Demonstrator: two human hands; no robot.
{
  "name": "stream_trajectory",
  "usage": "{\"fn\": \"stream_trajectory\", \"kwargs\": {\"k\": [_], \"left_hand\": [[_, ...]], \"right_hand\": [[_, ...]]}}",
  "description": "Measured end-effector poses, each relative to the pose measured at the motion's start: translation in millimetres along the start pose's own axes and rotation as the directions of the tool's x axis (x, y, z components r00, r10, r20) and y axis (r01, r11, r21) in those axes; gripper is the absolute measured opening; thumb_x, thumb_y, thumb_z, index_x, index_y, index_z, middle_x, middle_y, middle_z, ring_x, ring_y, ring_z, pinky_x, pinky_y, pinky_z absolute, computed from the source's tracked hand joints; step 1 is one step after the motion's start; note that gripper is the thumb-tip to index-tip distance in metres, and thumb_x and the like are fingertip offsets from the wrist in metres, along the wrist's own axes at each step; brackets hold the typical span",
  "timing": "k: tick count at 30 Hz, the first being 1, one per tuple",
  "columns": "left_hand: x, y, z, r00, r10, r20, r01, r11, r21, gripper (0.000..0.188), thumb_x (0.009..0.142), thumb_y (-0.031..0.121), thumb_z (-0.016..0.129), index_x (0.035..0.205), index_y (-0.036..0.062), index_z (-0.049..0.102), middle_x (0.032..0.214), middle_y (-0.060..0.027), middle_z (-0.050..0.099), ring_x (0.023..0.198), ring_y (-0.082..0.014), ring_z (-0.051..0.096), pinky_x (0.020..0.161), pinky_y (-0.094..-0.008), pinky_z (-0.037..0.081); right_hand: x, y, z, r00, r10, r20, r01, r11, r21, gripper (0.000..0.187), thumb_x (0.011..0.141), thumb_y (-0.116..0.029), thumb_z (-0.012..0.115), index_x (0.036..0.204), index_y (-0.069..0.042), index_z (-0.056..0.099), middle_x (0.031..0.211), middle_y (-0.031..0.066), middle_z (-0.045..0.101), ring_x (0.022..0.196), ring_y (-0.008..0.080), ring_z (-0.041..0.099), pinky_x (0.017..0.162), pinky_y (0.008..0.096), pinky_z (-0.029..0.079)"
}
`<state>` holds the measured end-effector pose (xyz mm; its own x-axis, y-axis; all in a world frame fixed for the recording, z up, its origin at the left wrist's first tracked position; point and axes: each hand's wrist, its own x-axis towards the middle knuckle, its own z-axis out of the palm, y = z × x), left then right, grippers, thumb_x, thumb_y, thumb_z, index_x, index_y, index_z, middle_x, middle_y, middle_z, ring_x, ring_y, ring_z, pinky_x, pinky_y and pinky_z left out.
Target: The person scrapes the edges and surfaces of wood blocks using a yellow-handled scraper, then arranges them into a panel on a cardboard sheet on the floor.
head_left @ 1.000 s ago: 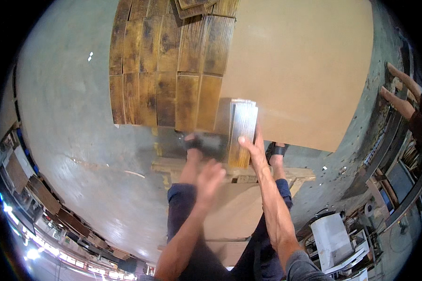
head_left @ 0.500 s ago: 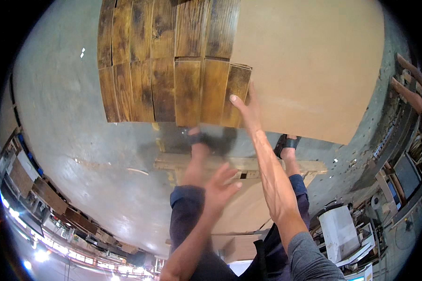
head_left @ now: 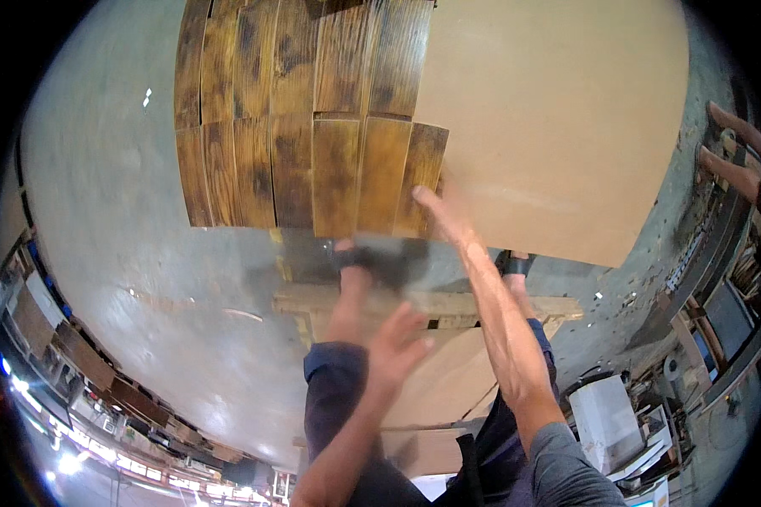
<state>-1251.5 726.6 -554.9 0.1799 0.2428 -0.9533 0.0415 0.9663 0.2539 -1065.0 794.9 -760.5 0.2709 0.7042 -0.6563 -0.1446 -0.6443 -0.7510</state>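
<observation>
Two rows of short brown wooden boards (head_left: 334, 177), stained with dark blotches, lie side by side on a large tan sheet. At the right end of the near row, my right hand (head_left: 450, 215) grips a wooden board (head_left: 418, 182). Its thumb lies on the board's face near the right edge; the fingers are blurred along that edge and partly hidden. My left hand (head_left: 393, 346) hangs in front of my left leg, slightly blurred, fingers apart and holding nothing. It is well short of the boards.
The tan sheet (head_left: 558, 127) stretches right of the boards over a grey floor (head_left: 101, 211). A low wooden bench (head_left: 431, 308) is beneath me, between my legs. White panels and clutter (head_left: 604, 422) stand at the lower right. Another person's legs (head_left: 731, 173) show at the far right.
The right-end board has shifted slightly left and down with my right hand, and its stepped far edge now looks even. My left hand stays nearly in place, fingers still apart.
</observation>
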Motion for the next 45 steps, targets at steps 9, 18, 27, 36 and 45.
{"fn": "stream_trajectory", "kwargs": {"k": [9, 18, 27, 36, 45], "left_hand": [[103, -34, 18, 0.971, -0.116, -0.210, 0.093, 0.989, -0.119, 0.066, 0.085, 0.007, 0.072, 0.142, -0.0097, 0.044, 0.138, -0.0184, 0.056, 0.125, -0.0258, 0.056, 0.101, -0.0377, 0.049], [214, -23, 40, 0.963, 0.152, -0.222, -0.217, 0.926, -0.309, 0.036, 0.090, 0.008, 0.067, 0.122, -0.0079, 0.065, 0.121, -0.0124, 0.068, 0.111, -0.0210, 0.061, 0.098, -0.0362, 0.049], [213, -37, 21, 0.907, 0.390, -0.157, -0.369, 0.918, 0.147, 0.027, 0.089, 0.000, 0.057, 0.113, -0.0007, 0.070, 0.117, -0.0109, 0.070, 0.113, -0.0230, 0.063, 0.101, -0.0380, 0.047], [28, -59, 39, 0.996, -0.083, 0.021, 0.076, 0.973, 0.216, 0.028, 0.086, 0.008, 0.071, 0.111, -0.0025, 0.065, 0.094, -0.0089, 0.068, 0.086, -0.0196, 0.066, 0.077, -0.0341, 0.054], [-137, 17, 42, 0.930, -0.130, 0.344, -0.167, 0.684, 0.710, 0.025, 0.090, 0.005, 0.068, 0.112, -0.0071, 0.068, 0.094, -0.0115, 0.072, 0.082, -0.0185, 0.069, 0.068, -0.0285, 0.055]], "right_hand": [[64, -95, -66, 0.927, -0.050, 0.370, 0.237, 0.844, -0.480, 0.098, 0.084, -0.053, 0.069, 0.155, 0.003, 0.031, 0.154, 0.0294, 0.039, 0.141, 0.0404, 0.041, 0.117, 0.0458, 0.034], [98, -112, -50, 0.788, 0.192, 0.584, 0.263, 0.753, -0.603, 0.084, 0.077, -0.034, 0.064, 0.148, 0.004, 0.040, 0.136, 0.0302, 0.057, 0.130, 0.0412, 0.053, 0.109, 0.0448, 0.044], [95, -123, -34, 0.775, 0.153, 0.613, 0.347, 0.709, -0.614, 0.077, 0.078, -0.032, 0.063, 0.144, 0.002, 0.047, 0.136, 0.0289, 0.058, 0.129, 0.0415, 0.054, 0.106, 0.0465, 0.046], [-62, -104, -171, 0.994, 0.105, 0.018, -0.090, 0.921, -0.380, 0.077, 0.091, -0.041, 0.068, 0.148, 0.004, 0.044, 0.145, 0.0261, 0.052, 0.136, 0.0329, 0.051, 0.112, 0.0430, 0.042], [-533, 5, -273, 0.604, 0.478, -0.638, -0.543, 0.833, 0.110, 0.041, 0.084, -0.022, 0.065, 0.116, 0.006, 0.069, 0.090, 0.0126, 0.072, 0.078, 0.0174, 0.064, 0.071, 0.0340, 0.052]]}}
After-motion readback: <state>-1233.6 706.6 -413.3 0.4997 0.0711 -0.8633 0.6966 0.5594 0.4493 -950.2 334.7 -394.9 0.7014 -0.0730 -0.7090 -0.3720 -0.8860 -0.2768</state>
